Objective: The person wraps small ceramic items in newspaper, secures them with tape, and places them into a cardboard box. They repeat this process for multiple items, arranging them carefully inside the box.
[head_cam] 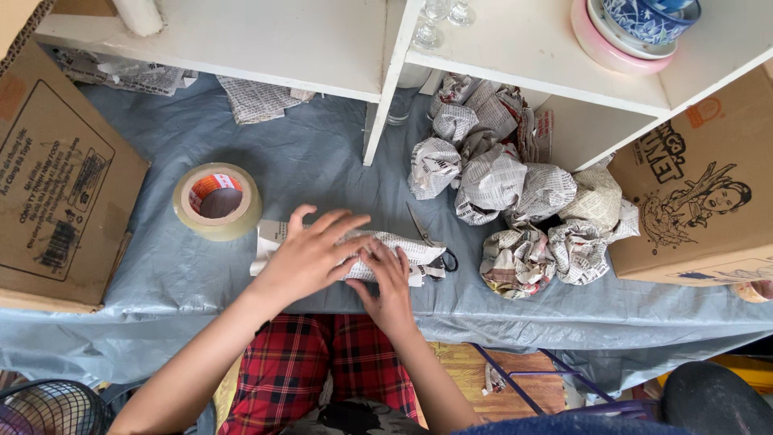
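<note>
A long bundle wrapped in newspaper (403,246) lies on the blue-grey sheet (322,153) near the table's front edge. My left hand (310,254) lies flat over its left half, fingers spread and pressing down. My right hand (386,282) pinches the paper at the bundle's front side. A pair of scissors (431,242) with black handles lies partly under the bundle's right end. A roll of tan packing tape (217,201) sits just left of my left hand.
Several crumpled newspaper-wrapped bundles (515,201) are heaped at the right. Cardboard boxes stand at the left (56,177) and right (700,193). A white shelf (386,48) above carries glasses (431,24) and stacked bowls (636,28). A fan grille (48,407) is at bottom left.
</note>
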Action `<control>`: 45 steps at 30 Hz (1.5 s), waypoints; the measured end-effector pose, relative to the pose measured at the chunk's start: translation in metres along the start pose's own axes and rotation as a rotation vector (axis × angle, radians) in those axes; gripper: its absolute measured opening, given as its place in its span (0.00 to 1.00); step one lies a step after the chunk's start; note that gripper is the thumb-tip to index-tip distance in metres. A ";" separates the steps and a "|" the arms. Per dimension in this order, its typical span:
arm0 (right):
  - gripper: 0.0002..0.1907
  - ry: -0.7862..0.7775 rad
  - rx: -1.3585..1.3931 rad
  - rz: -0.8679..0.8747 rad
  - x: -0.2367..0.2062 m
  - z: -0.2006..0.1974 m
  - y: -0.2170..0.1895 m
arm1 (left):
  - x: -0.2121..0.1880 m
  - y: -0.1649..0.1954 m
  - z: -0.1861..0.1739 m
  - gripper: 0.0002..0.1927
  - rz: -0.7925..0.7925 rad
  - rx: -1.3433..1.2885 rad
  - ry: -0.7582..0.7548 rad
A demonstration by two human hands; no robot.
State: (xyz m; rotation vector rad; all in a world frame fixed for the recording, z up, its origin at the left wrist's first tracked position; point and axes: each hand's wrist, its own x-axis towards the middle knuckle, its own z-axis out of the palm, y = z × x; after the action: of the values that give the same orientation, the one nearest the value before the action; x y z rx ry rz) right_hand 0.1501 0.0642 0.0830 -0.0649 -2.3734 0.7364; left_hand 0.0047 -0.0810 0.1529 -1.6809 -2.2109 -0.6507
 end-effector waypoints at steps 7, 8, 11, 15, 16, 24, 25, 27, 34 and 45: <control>0.28 0.005 0.148 0.026 -0.001 0.000 0.001 | -0.007 0.009 0.013 0.43 -0.143 0.017 -0.231; 0.29 -0.002 0.138 0.037 -0.001 -0.001 0.001 | -0.005 0.010 0.012 0.43 -0.164 0.041 -0.296; 0.27 -0.064 0.058 0.039 -0.002 -0.008 -0.002 | 0.009 0.012 0.014 0.48 -0.216 0.098 -0.478; 0.23 -0.082 -0.051 0.037 -0.002 -0.022 -0.005 | 0.029 0.009 0.022 0.51 -0.239 -0.019 -0.523; 0.24 -0.069 -0.071 0.034 -0.003 -0.027 -0.002 | 0.031 0.007 0.023 0.49 -0.241 -0.081 -0.480; 0.26 0.496 0.646 0.606 -0.075 -0.023 0.014 | 0.028 -0.001 0.017 0.55 -0.347 -0.035 -0.732; 0.29 0.508 0.985 0.875 -0.088 -0.017 0.012 | 0.026 -0.003 0.013 0.53 -0.344 -0.053 -0.721; 0.37 0.266 1.443 1.067 -0.101 -0.009 0.011 | 0.021 -0.005 0.005 0.50 -0.253 -0.104 -0.519; 0.52 0.235 1.451 0.482 -0.047 0.011 0.008 | 0.021 0.029 -0.005 0.46 -0.043 -0.157 -0.178; 0.13 0.274 0.431 0.358 -0.014 0.003 0.006 | 0.020 0.039 0.019 0.49 0.014 0.103 -0.438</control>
State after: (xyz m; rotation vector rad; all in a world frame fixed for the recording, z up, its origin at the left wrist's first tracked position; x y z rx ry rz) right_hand 0.1586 0.0649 0.0706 -0.3883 -1.9195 1.3052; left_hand 0.0371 -0.0460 0.1530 -1.9273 -2.4626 -0.1668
